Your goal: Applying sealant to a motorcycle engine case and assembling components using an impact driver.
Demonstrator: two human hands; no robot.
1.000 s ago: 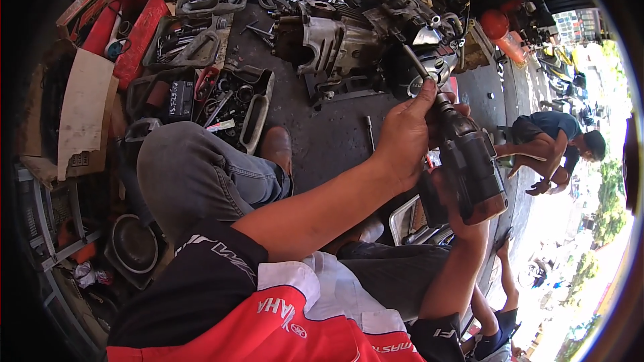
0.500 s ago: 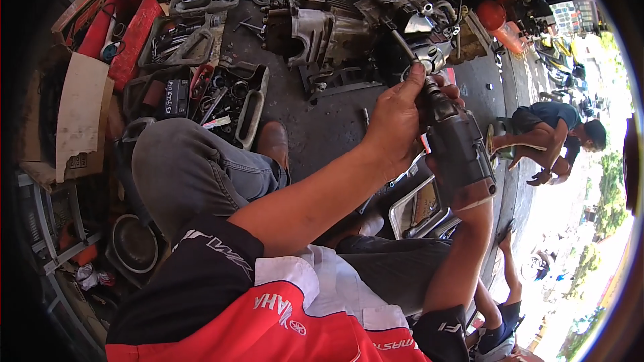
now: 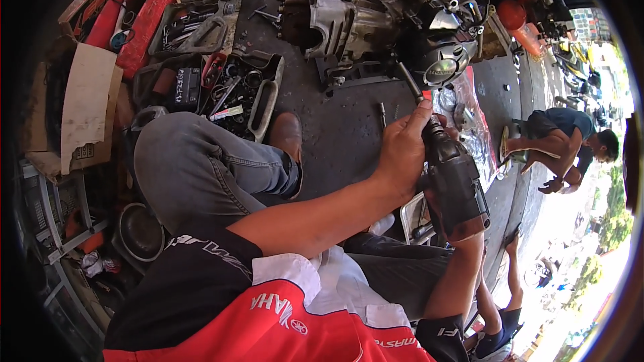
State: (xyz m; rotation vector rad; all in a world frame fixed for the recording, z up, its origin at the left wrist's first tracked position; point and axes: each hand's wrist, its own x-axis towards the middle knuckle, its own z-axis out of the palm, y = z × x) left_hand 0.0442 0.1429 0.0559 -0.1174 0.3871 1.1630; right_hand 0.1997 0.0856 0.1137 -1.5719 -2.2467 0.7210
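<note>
A dark impact wrench (image 3: 453,157) with a long socket extension (image 3: 410,82) is held in front of me, slanting up and left. My left hand (image 3: 404,147) wraps the front of the wrench, its thumb along the base of the extension. Behind the wrench body, my right hand (image 3: 473,226) grips it from below; most of its fingers are hidden. The extension's tip lies beside an engine (image 3: 439,60) with a rounded, shiny cover. I cannot tell whether the tip touches it. Left of that sits a large grey metal casing (image 3: 342,27).
Trays of tools and parts (image 3: 265,104) stand at the left, near a red toolbox (image 3: 144,23) and a cardboard box (image 3: 90,110). A clear plastic bag (image 3: 469,117) lies right of the engine. Another person (image 3: 560,134) crouches at the right; someone's legs (image 3: 493,315) show lower right.
The wrench and both hands have come nearer to me, drawing the extension's tip back along the engine. My view has shifted slightly, and more of the engine cover and plastic bag shows.
</note>
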